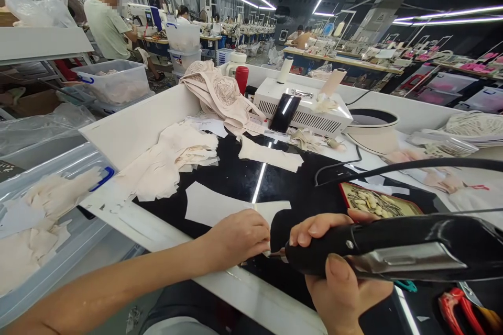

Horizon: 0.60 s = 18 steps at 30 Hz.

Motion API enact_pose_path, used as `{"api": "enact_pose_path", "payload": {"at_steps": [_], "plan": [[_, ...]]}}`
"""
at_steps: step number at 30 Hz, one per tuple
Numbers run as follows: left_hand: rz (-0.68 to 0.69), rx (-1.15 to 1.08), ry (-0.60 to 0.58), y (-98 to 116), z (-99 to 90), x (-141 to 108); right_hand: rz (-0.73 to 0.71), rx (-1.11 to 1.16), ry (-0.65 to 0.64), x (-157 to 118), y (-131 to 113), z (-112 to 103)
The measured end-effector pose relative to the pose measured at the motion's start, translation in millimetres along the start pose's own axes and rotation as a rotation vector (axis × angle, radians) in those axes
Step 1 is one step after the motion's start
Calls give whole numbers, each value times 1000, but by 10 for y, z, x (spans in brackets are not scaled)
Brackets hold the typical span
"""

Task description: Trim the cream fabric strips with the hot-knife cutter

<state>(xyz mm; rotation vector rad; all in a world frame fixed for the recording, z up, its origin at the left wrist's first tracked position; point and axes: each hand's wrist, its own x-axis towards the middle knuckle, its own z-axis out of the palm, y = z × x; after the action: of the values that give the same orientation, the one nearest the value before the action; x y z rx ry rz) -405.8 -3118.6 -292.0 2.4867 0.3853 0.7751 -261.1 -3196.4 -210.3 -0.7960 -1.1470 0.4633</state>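
My left hand (241,238) is closed in a pinch at the near edge of a pale curved fabric piece (212,207), which lies on the black glossy work surface (243,178). My right hand (346,282) is wrapped around a black glue gun (408,243) with a metal trigger lever. Its narrow tip points left, close to the left fingertips; whether it touches the fabric cannot be made out. Further back lies another beige fabric piece (271,154). A layered stack of beige pieces (173,157) sits to the left.
Beige bras (220,91) are piled behind, beside a white vented box (302,107) with a phone (285,112) against it. Right are a tray of small pale pieces (377,201), a black cable (412,167) and red-handled scissors (458,309). A person (108,26) sits at back left.
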Motion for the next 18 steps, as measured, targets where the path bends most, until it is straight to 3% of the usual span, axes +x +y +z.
{"api": "enact_pose_path", "payload": {"at_steps": [4, 8, 12, 18], "plan": [[-16, 63, 44, 10, 25, 16, 2, -10, -4, 3, -4, 6], [68, 134, 114, -2, 67, 12, 11, -8, 8, 7, -12, 21], [190, 170, 77, -50, 108, 5, 1, -12, 15, 16, -4, 41], [207, 148, 21, -80, 75, -18, 3, -24, 20, 10, -3, 34]]}}
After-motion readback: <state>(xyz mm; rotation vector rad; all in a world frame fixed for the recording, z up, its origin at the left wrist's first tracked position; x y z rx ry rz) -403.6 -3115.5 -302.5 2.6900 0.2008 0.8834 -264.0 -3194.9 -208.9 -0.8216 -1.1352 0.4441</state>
